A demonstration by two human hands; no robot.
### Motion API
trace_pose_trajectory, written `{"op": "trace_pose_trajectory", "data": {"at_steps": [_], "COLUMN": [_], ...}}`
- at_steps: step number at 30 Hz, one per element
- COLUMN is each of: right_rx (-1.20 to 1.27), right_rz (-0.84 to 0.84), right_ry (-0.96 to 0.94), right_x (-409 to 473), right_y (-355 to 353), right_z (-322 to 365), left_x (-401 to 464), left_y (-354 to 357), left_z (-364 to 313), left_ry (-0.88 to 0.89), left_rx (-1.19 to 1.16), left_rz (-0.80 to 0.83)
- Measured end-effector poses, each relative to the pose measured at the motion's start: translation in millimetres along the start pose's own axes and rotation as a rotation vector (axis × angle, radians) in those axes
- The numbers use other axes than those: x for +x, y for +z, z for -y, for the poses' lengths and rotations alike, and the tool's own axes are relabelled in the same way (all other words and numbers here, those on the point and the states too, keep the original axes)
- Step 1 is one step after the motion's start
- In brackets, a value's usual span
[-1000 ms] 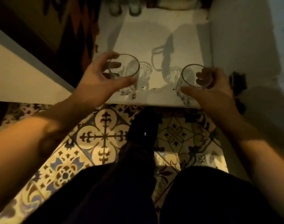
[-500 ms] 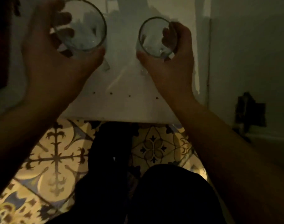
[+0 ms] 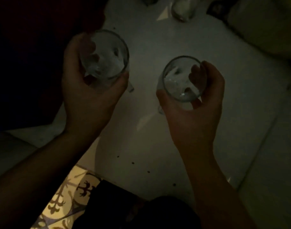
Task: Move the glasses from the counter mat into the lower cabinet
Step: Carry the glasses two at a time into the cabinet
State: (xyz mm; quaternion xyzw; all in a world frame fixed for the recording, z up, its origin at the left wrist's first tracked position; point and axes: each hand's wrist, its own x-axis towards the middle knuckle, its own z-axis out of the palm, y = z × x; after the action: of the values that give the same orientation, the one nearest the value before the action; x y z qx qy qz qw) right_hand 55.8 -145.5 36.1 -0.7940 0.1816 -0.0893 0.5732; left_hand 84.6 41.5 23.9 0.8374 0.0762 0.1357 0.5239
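Observation:
The scene is dim. My left hand (image 3: 88,96) grips a clear handled glass (image 3: 106,55) from the side, upright, over the white floor of the lower cabinet (image 3: 158,138). My right hand (image 3: 196,116) grips a second clear glass (image 3: 181,80) the same way, a little nearer and to the right. Whether either glass touches the shelf I cannot tell. Each glass's handle pokes out below its thumb.
More glassware (image 3: 182,10) stands at the back of the cabinet floor. A pale rounded object (image 3: 265,27) fills the back right corner. The cabinet's right wall (image 3: 277,162) runs along the right. Patterned floor tiles (image 3: 62,200) and my dark-clothed legs (image 3: 141,212) lie below.
Both hands have carried their glasses deeper into the cabinet. The view has swung in and darkened; the glassware at the back has come into sight.

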Motion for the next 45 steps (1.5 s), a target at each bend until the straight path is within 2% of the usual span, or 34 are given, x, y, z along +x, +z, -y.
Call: {"op": "trace_pose_trajectory", "data": {"at_steps": [4,8,11,18,23,28,35,38,45], "right_rx": [0.011,0.024,0.092,0.198,0.172,0.136,0.116,0.112,0.082], "right_rz": [0.052,0.084,0.060,0.037,0.036,0.019,0.081,0.104,0.191], "right_ry": [0.009,-0.001,-0.017,-0.006,-0.012,-0.014,-0.024,-0.029,-0.002], "right_x": [19,40,54,76,81,82,85,86,90], "right_y": [2,9,15,28,34,34,42,48,54], "right_z": [-1,1,1,6,6,4,4,7,15], "left_x": [11,40,62,113,127,130,135,136,127], "left_y": [22,39,35,17,17,14,17,20,25], "left_z": [-11,-22,-26,-35,-32,-20,-11,-12,-17], "left_ry": [-0.076,-0.139,-0.175,-0.102,-0.083,-0.101,-0.144,-0.161,-0.109], "left_rx": [-0.024,-0.054,-0.088,-0.095,-0.071,-0.048,-0.056,-0.062,-0.069], "left_rz": [-0.066,0.005,0.184,0.521,0.649,0.636,0.524,0.523,0.485]}}
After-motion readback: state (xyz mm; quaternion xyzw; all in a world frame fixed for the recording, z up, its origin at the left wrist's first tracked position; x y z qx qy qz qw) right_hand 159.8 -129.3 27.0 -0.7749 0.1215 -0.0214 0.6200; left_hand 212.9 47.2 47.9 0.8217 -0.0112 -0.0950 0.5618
